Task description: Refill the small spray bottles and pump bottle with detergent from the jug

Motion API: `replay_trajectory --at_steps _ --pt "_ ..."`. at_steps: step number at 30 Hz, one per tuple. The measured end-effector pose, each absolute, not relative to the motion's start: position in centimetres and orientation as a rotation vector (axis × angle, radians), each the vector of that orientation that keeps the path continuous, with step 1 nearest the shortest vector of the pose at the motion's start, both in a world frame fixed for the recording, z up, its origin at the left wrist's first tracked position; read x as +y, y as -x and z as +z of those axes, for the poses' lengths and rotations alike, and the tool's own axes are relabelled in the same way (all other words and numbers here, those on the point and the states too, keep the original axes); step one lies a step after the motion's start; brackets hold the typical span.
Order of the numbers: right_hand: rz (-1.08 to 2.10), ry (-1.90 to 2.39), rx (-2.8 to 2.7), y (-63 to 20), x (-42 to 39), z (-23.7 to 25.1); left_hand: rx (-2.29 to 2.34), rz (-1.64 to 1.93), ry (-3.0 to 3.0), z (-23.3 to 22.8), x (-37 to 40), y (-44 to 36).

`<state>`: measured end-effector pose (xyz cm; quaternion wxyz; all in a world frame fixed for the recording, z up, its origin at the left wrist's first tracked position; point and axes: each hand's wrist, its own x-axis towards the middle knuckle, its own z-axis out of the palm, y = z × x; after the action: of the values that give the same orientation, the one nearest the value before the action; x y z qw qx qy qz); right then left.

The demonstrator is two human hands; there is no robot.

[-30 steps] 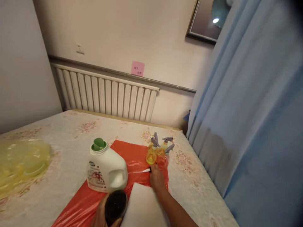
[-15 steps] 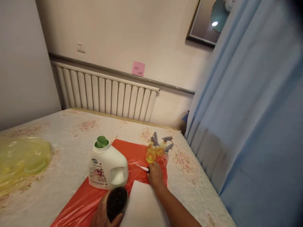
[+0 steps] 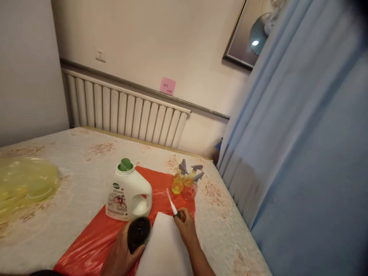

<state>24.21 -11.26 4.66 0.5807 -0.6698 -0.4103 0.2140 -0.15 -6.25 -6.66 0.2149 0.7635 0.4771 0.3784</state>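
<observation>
My left hand grips a dark round object low in the view, beside a white foam board. My right hand pinches a thin white brush by its dark base, the tip pointing up and away. A white detergent jug with a green cap stands on a red plastic sheet just beyond my left hand. Three small spray bottles with grey triggers and yellow or orange liquid stand at the sheet's far right corner.
A floral cloth covers the table, whose right edge runs beside a blue curtain. A yellow plastic bag lies at the left. A white radiator, a pink sticky note and a framed picture are on the far wall.
My right hand has lifted the white brush off the red sheet and drawn it back toward me, its tip now raised. The view has shifted a little to the right.
</observation>
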Motion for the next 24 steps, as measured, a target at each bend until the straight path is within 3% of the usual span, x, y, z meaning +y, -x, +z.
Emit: replay_trajectory --at_steps 9,24 --pt "0.844 1.360 -0.829 -21.7 -15.9 4.5 1.333 1.084 -2.165 -7.5 -6.1 0.0" --pt "0.833 1.492 -1.142 -21.6 -16.9 9.8 1.299 1.161 -2.171 -6.6 -6.7 -0.1"
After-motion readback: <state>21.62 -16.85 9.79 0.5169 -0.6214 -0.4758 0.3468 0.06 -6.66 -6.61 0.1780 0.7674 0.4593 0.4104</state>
